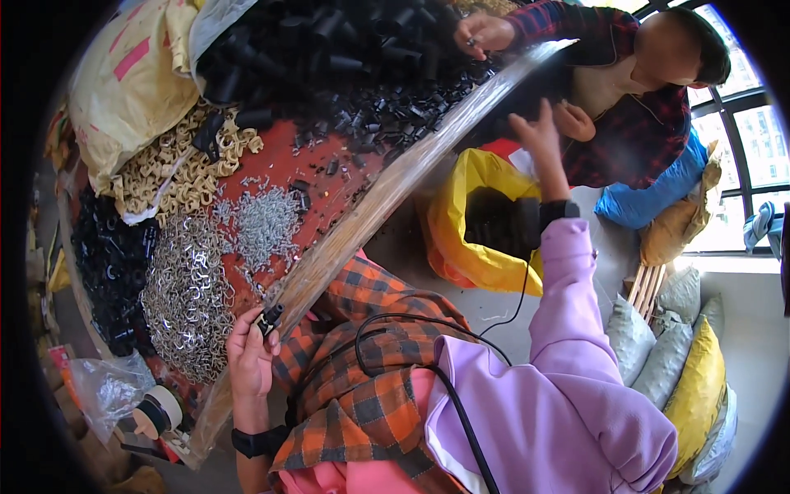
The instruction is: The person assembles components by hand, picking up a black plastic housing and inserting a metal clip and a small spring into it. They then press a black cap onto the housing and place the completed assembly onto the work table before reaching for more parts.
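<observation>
My left hand (250, 354) is at the wooden edge of the red table, its thumb and fingers closed on a small black plastic fitting (270, 316). Close by lie a heap of shiny U-shaped metal clips (188, 296) and a pile of small grey screws (265, 224). My right hand (539, 138) reaches out beyond an open yellow sack (448, 202), fingers spread, with nothing seen in it. Dark pieces (498, 218) sit inside the sack. A co-worker's hand (574, 121) is just past my right hand.
Cream plastic clips (169, 177) and large black tubular parts (329, 49) are heaped on the table (271, 156). A co-worker (634, 90) stands across its edge. Full sacks (695, 387) lean at the right. A black cable (461, 407) crosses my lap. A tape roll (160, 409) lies front left.
</observation>
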The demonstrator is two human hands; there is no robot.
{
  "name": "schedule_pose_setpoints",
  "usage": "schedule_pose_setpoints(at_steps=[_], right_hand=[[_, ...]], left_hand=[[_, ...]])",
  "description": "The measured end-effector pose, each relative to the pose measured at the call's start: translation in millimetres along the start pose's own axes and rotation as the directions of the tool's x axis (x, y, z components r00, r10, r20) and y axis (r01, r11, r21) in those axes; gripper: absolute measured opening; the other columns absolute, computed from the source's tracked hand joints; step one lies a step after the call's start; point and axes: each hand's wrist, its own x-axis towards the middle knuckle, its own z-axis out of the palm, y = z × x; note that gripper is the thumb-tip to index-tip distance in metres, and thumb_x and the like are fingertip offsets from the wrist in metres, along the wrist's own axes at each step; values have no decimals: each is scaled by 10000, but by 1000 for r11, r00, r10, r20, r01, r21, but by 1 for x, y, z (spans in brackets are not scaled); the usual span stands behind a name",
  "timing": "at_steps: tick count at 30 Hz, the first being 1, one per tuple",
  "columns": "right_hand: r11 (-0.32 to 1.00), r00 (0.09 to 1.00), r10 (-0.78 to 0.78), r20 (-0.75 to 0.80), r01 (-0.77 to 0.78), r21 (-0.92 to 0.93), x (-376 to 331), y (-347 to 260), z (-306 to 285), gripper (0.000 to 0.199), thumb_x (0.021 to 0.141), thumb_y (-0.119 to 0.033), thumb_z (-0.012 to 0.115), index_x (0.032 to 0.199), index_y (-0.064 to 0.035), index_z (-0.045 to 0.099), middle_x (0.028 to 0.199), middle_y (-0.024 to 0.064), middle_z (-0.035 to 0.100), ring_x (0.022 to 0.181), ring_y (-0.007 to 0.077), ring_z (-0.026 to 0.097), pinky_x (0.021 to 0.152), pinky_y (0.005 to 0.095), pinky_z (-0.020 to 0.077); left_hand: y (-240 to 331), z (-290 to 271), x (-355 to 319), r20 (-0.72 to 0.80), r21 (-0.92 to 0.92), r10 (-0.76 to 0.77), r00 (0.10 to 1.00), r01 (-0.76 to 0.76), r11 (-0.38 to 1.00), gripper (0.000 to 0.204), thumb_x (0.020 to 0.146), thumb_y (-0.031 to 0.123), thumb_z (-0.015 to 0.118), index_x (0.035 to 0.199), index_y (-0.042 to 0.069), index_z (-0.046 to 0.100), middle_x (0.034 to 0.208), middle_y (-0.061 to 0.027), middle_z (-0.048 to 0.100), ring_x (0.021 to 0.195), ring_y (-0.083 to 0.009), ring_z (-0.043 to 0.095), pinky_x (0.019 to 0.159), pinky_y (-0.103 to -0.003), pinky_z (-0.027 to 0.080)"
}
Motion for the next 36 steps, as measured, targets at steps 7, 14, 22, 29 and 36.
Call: schedule_pose_setpoints(at_steps=[7,14,22,29,36], right_hand=[[981,989,70,-134,-92,-168,67,64,-8,882,621,-360,620,1214,106,164,1039,245,470,987,315,473,824,300,373],[988,990,79,-120,-93,-121,95,97,-7,883,617,-363,621,1210,101,159,1019,245,472,962,327,479,805,312,380],[993,994,13,-104,-25,-117,103,68,1,861,611,-350,639,1204,92,199,687,110,533,570,200,528,553,254,430],[974,984,-174,39,166,155,56,23,14,592,666,-258,617,1150,0,394,608,41,509,497,101,452,494,213,378],[889,910,-384,158,318,331,-9,-31,14,394,710,-177,580,1065,-28,496,582,29,510,518,54,443,501,203,381]], left_hand=[[-4,-4,-2,-67,-6,-37,997,37,999,319,815,169,494,1076,4,412,882,-111,514,629,-105,437,520,-195,363],[-3,1,0,-96,0,-31,995,31,1000,307,825,166,475,1079,6,410,888,-115,509,622,-112,437,518,-198,362],[-4,1,1,-123,13,-38,992,40,999,322,815,190,493,1063,0,413,868,-121,522,611,-124,460,526,-217,371],[-5,0,1,-156,-8,-47,987,46,999,325,816,192,490,1068,2,411,865,-121,527,615,-132,475,529,-224,383],[-5,-1,1,-154,-3,-60,986,60,998,316,822,186,477,1074,8,408,866,-116,527,631,-135,483,539,-224,393]])
